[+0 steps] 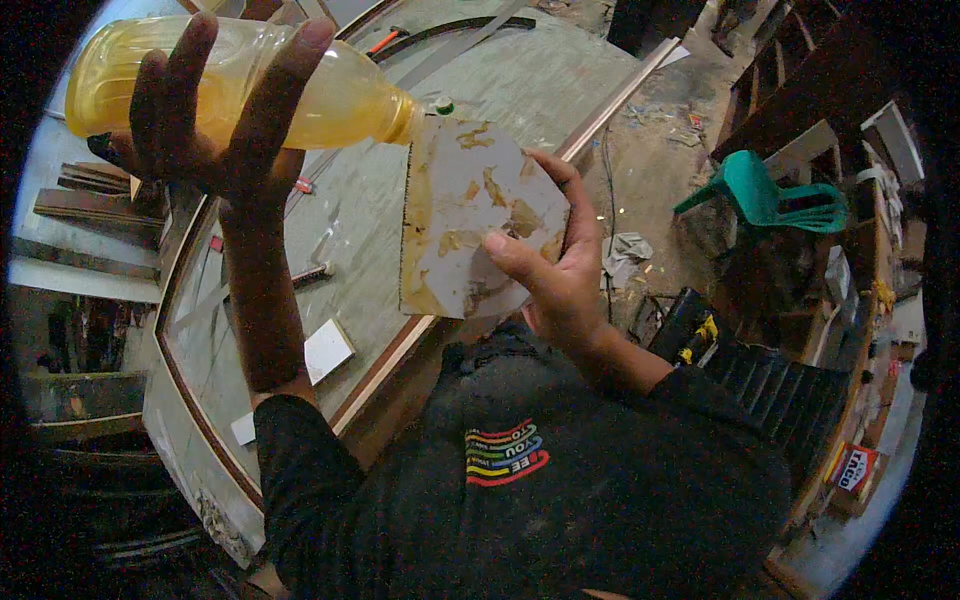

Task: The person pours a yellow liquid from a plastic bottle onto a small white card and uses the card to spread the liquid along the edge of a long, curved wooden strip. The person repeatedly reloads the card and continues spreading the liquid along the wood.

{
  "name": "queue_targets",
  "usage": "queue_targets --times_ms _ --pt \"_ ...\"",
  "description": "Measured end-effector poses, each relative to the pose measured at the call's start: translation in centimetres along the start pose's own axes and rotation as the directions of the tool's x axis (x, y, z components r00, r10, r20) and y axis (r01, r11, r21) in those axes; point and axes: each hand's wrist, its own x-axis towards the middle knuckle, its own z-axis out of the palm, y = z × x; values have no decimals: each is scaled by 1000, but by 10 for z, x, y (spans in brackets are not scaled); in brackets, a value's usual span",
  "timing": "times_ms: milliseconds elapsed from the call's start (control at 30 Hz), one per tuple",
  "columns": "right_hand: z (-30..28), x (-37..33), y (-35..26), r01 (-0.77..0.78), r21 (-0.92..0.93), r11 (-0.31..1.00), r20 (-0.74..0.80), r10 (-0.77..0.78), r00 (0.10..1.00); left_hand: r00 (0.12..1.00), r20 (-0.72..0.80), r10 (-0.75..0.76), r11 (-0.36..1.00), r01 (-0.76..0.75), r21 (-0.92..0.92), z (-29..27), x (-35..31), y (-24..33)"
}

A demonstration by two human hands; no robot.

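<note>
A clear plastic bottle [345, 90] of yellowish liquid lies on its side in the air at the upper left. My left hand [225, 150] is closed around its body, several fingers showing across the near side. The bottle's open mouth points right and meets the upper left edge of a flat, pale notched spreader [440, 190]. Yellow-brown residue runs along the spreader's toothed edge and in patches over its face. My right hand [565, 275] grips the spreader by its right side, thumb on the face, the other fingers mostly hidden behind it.
Beneath my hands is a large grey-green panel [520, 80] with wood edging. On it lie a small green cap [443, 104], an orange-handled tool [385, 41] and a white offcut [328, 350]. A green plastic chair [750, 190] stands right; dark boards [95, 215] are stacked left.
</note>
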Motion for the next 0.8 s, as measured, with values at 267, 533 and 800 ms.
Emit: queue_targets --times_ms 267,533,800 --pt "10 4 23 -38 9 999 52 38 998 903 163 -398 850 430 -305 -17 -24 -12" --pt "19 6 20 -71 55 996 111 64 992 247 640 -728 -98 886 -453 -44 -33 -8" --pt "29 5 29 -123 103 987 127 110 986 67 706 -705 -261 901 -346 -51 -57 -23"
